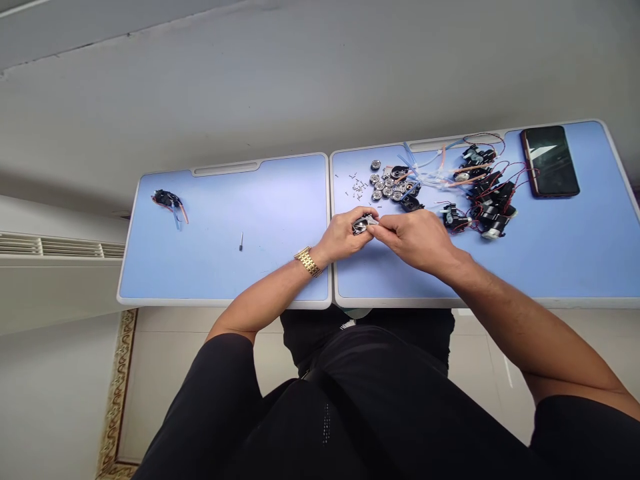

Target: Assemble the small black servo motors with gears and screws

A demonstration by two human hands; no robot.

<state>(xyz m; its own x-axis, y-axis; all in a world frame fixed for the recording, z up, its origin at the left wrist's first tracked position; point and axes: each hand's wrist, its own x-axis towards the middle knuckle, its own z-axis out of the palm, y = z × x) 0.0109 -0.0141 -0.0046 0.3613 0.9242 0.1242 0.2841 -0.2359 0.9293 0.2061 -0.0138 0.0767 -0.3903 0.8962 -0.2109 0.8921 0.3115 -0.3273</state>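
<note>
My left hand (344, 237) is closed round a small black-and-silver mechanical part (361, 225) above the right-hand tabletop. At the part's right side, my right hand (423, 241) has thumb and fingers pinched together; whatever sits between them is too small to make out. Just beyond my fingers lie several round metal-rimmed discs (387, 183) and a black housing (411, 203). Loose screws (356, 187) are scattered to the left of the discs.
Black motor-like units (493, 207) with red and black wires lie heaped on the right, beside clear-and-orange tubes (430, 175). A phone (553, 163) is at the far right. On the left table (210, 267) are a small screwdriver (241, 241) and a black assembly (169, 199).
</note>
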